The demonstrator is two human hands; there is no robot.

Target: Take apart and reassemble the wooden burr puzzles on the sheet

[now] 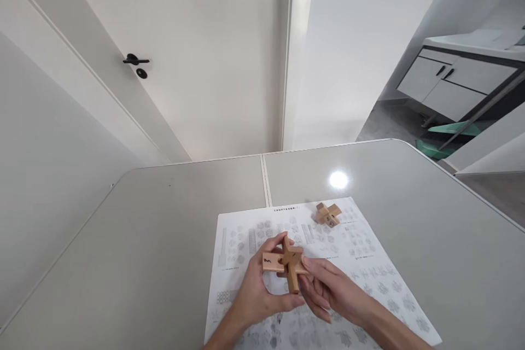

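Between my two hands, above the printed sheet (pixel 246 279), is a wooden interlocking puzzle (pixel 292 260) made of crossed, notched bars. One bar, marked with a dark number, points left, and a gap shows near the middle. My left hand (pixel 262 290) grips it, fingers behind the top and thumb under the lower end. My right hand (pixel 328 287) pinches the right-hand end with thumb and fingers. A second wooden puzzle (pixel 328 214), also cross-shaped and with dark marks, sits on the upper right part of the sheet.
The sheet carries rows of small diagrams and lies on a grey table (pixel 164 251) with a seam down its middle. A white door (pixel 205 54) with a black handle (pixel 135 59) stands beyond the table. Farther right are a white cabinet (pixel 463 79) and a green stool (pixel 455 128).
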